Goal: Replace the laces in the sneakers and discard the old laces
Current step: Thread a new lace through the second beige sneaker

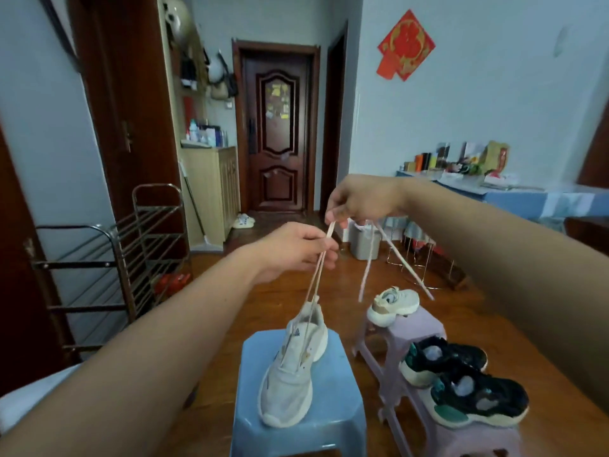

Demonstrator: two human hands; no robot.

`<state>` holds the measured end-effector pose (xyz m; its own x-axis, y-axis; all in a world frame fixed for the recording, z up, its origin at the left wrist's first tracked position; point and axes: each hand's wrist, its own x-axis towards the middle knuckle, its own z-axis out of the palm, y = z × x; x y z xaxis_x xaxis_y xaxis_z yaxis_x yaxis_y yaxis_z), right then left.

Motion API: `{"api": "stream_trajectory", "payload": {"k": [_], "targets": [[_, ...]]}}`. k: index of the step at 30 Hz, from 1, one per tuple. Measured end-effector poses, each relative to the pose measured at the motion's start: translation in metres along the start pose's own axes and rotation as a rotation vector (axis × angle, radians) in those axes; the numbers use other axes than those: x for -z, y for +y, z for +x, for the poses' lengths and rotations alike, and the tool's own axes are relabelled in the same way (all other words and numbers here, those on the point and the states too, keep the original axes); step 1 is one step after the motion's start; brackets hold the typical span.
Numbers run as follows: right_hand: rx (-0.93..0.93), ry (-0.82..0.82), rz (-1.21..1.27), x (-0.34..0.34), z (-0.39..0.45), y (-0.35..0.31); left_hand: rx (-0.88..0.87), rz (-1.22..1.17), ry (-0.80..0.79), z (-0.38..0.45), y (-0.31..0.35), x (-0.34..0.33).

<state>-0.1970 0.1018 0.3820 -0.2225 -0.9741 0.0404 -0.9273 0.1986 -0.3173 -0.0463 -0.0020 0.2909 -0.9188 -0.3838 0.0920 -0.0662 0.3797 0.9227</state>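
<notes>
Pale lace stretches taut up from cream sneaker, heel raised, toe down.

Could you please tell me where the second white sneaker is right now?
In the head view, the second white sneaker sits right of centre on the far purple stool, beyond the two black sneakers and below the lace ends dangling from the right hand.

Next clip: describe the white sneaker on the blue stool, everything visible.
The white sneaker looks like cream mesh with a thick pale sole and a small dark tongue logo. Its toe rests on the blue stool, heel tipped up. A pale lace runs taut from its eyelets up to the left hand and right hand, which pinch it.
</notes>
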Motion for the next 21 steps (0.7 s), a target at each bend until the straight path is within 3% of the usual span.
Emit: {"api": "stream_trajectory", "payload": {"k": [7, 11, 15, 18, 21], "targets": [[-0.02, 0.072, 0.156, 0.065, -0.002, -0.038, -0.068, -0.088, 0.122, 0.002, 0.069, 0.027], [-0.133, 0.018, 0.667, 0.101, -0.01, -0.063, -0.144, -0.034, 0.175, -0.004, 0.108, 0.047], [-0.042, 0.129, 1.258, 0.105, -0.008, -0.075, -0.196, -0.066, 0.243, -0.011, 0.134, 0.062], [0.063, 0.244, 1.477, 0.092, -0.004, -0.081, -0.204, -0.096, 0.287, -0.016, 0.145, 0.07], [0.109, 0.37, 1.52, 0.078, -0.004, -0.084, -0.21, -0.125, 0.364, -0.02, 0.154, 0.079]]}}
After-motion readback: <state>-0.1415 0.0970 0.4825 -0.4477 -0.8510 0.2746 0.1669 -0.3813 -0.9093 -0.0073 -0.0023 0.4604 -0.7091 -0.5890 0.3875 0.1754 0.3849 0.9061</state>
